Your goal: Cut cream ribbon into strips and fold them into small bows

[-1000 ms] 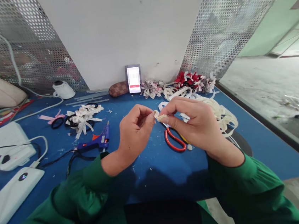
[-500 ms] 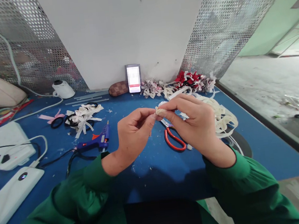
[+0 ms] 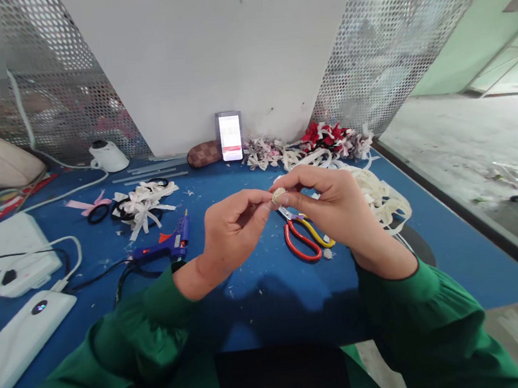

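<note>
Left hand (image 3: 235, 230) and right hand (image 3: 334, 207) at work above the desk (image 3: 459, 253): each has thumb and forefinger closed in a pinch, the two sets of fingertips meeting on a small, rounded piece of folded cream fabric ribbon (image 3: 279, 195). The piece is held clear of the desk, above the tips of the scissors with one red and one yellow handle (image 3: 287, 235).

Stage of work: the folding appears well advanced, the ribbon being gathered into a compact form; setting it down and letting go are not yet done. Whether its layers are fastened cannot be told. The blue plastic glue gun with an orange trigger (image 3: 178, 242) lies unheld at left, near the cluster of white ribbon bows (image 3: 142, 206). Much loose ribbon remains in the tangled cream heap (image 3: 374, 191) beyond the right hand.

Comparison with one second earlier: the fingertips, then apart with the piece spanning them, now meet; the piece looks rounder; and more of the yellow handle shows below the right hand.
</note>
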Action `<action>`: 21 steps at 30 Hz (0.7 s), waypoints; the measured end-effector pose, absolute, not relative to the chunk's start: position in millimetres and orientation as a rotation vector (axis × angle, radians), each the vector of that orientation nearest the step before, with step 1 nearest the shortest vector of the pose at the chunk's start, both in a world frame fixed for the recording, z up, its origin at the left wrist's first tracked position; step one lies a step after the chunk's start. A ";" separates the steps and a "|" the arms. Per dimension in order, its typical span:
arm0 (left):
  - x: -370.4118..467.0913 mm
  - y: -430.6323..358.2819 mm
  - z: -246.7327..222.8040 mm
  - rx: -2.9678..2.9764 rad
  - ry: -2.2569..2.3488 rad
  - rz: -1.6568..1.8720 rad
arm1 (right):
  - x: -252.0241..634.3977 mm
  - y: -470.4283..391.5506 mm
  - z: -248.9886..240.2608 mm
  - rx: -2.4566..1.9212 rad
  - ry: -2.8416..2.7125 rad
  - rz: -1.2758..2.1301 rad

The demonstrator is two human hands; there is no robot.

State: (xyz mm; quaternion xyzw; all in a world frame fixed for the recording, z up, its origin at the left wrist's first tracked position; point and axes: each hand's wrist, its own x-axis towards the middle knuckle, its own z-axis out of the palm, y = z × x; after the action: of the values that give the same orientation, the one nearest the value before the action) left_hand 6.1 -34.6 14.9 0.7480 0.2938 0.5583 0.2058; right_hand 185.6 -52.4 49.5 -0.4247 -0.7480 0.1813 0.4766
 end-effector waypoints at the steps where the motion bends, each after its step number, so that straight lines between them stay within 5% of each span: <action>1: 6.2 -34.5 14.5 2.056 0.827 1.538 | 184.8 -52.5 49.0 -1.041 -1.817 0.397; 11: 9.4 -31.1 16.8 1.618 0.829 1.390 | 189.0 -55.4 55.8 -1.117 -1.776 0.104; 21: 4.9 -34.2 9.5 1.955 0.785 1.481 | 195.4 -54.9 57.0 -1.114 -1.742 0.058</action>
State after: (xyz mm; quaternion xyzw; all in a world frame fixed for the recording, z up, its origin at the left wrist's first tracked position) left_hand 4.9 -34.2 9.5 0.7290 0.2925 0.5523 0.2792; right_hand 195.4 -54.9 57.0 -0.4629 -0.7237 0.0242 0.5112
